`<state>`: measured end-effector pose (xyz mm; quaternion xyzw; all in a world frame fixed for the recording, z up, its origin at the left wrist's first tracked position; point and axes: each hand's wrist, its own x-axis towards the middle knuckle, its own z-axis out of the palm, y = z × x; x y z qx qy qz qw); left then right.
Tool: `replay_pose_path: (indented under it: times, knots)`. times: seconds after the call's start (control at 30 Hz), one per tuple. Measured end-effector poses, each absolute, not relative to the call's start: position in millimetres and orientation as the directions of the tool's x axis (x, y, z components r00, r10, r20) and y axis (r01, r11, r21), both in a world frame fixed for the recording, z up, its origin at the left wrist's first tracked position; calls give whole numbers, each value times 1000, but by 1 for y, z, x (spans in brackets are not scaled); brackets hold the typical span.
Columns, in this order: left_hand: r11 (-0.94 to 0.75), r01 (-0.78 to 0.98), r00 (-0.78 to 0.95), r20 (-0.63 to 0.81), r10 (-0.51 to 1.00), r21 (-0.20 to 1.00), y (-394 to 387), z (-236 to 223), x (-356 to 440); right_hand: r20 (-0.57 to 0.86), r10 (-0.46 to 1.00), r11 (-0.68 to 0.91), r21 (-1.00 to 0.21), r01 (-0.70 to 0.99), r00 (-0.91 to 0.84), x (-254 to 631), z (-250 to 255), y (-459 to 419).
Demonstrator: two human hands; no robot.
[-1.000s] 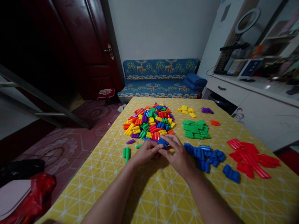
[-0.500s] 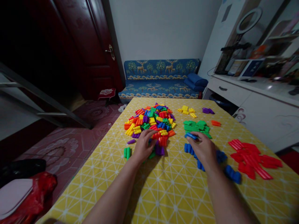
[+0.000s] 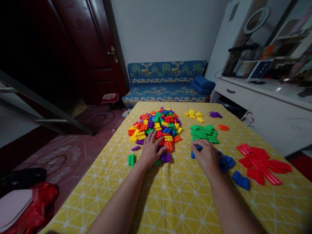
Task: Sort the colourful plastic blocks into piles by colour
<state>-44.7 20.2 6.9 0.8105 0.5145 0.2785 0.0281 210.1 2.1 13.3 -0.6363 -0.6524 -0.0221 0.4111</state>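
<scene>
My left hand (image 3: 151,151) lies with fingers spread at the near edge of a mixed pile of colourful plastic toy blocks (image 3: 157,125). The blocks look like short joined tubes. Purple blocks (image 3: 165,157) lie beside its thumb. My right hand (image 3: 207,154) is low over the blue group, its fingers closed around a blue block (image 3: 198,148); the fingertips are partly hidden. More blue blocks (image 3: 226,163) lie under and to the right of this hand. Just beyond it is a group of green blocks (image 3: 204,132).
Red blocks (image 3: 263,164) lie at the right. Yellow blocks (image 3: 193,114), purple blocks (image 3: 215,114) and an orange block (image 3: 223,127) lie farther back. A green block (image 3: 131,160) and a purple piece (image 3: 136,148) sit left. A yellow patterned cloth (image 3: 168,201) covers the table.
My right hand has lowered the blue block to the blue group. My left hand has spread its fingers and reached slightly farther over the pile. The view has shifted a little.
</scene>
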Motion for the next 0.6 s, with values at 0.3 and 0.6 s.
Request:
replay_pose_path:
  times: [0.3,0.6]
  knots:
    - [-598,569,219,597,772,564,13,19,-47,607,795,478,-635,607,8,174,29,-11]
    - [-527,230,393,418,819,818,-13,31,-26,583,801,586,-715,380,-138,143,35,-27]
